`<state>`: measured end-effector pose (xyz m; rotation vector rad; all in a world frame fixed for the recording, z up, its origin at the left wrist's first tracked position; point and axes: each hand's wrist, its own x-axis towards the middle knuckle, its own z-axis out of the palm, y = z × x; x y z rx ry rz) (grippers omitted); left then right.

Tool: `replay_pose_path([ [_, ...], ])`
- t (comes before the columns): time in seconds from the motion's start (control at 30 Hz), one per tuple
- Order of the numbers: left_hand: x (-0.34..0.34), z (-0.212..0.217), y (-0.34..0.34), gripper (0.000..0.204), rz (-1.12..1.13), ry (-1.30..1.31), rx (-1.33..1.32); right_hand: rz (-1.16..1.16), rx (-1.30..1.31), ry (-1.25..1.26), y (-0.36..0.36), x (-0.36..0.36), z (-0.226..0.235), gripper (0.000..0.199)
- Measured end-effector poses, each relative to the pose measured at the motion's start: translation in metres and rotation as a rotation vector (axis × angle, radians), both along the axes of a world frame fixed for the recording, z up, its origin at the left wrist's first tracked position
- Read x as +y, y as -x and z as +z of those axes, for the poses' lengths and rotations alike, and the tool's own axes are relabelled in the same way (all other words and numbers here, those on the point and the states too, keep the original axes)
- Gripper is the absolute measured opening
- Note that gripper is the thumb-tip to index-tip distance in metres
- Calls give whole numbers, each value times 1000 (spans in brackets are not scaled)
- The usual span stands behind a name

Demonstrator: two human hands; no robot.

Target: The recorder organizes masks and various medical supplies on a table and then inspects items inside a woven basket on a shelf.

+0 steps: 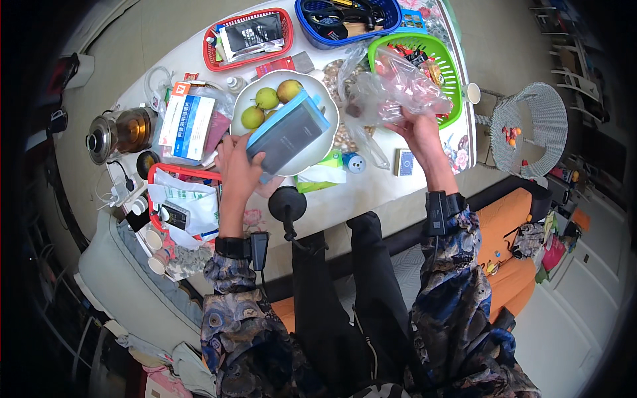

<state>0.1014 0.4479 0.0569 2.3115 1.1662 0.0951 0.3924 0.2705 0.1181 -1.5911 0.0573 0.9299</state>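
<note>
My left hand (239, 164) grips the lower left end of a flat dark grey package with light blue edges (289, 136). The package is tilted over a white bowl (323, 99) and hides part of it. Several yellow-green pears (267, 98) lie in the bowl. My right hand (419, 136) is closed on the lower part of a crumpled clear plastic bag (398, 89), raised partly over a green basket (453, 78). Some fingers are hidden behind the bag, and I cannot make out what is inside it.
Red (289, 33) and blue (312, 41) baskets stand at the back. On the left are a glass teapot (129, 131), a blue-and-white box (188, 127) and a red-rimmed basket (159, 174). A blue can (356, 163), card deck (404, 162) and black round-based stand (287, 201) sit near the front.
</note>
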Motion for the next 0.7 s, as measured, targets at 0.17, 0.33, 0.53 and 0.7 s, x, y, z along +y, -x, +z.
replay_pose_path([
  [0.17,7,34,-25,53,-91,4,-214,44,34,-50,-19,-20,14,35],
  [0.33,-17,60,-70,56,-234,838,-604,68,243,-301,-3,-32,34,54],
  [0.53,-46,46,-88,57,-219,1458,-712,126,348,-342,14,-45,42,53],
  [0.7,-43,41,-72,38,-290,1494,-520,147,81,-21,39,-35,36,33],
])
